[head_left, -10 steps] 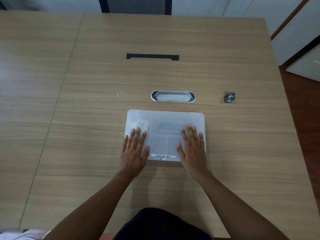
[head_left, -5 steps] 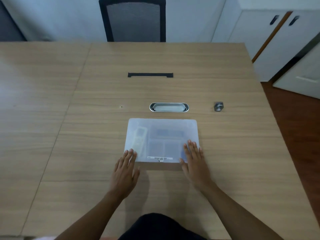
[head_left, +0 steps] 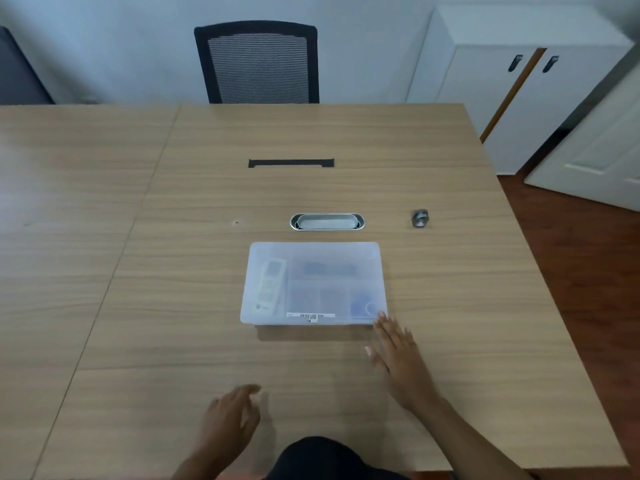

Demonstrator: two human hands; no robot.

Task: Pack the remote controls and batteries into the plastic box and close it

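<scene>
The translucent plastic box lies on the wooden table with its lid shut. Through the lid I make out a white remote control in the left compartment, a dark remote further back, and something blue at the front right; batteries cannot be told apart. My right hand rests flat on the table, fingers apart, its fingertips just touching the box's front right corner. My left hand hovers near the table's front edge, well short of the box, fingers loosely spread and empty.
A metal cable grommet sits just behind the box. A small grey metal object lies to the right. A black slot is further back. A black mesh chair and white cabinets stand beyond the table.
Both hands have come off the box lid and drawn back toward me. The left hand pulled back furthest. The view has tilted up, showing more of the room.
</scene>
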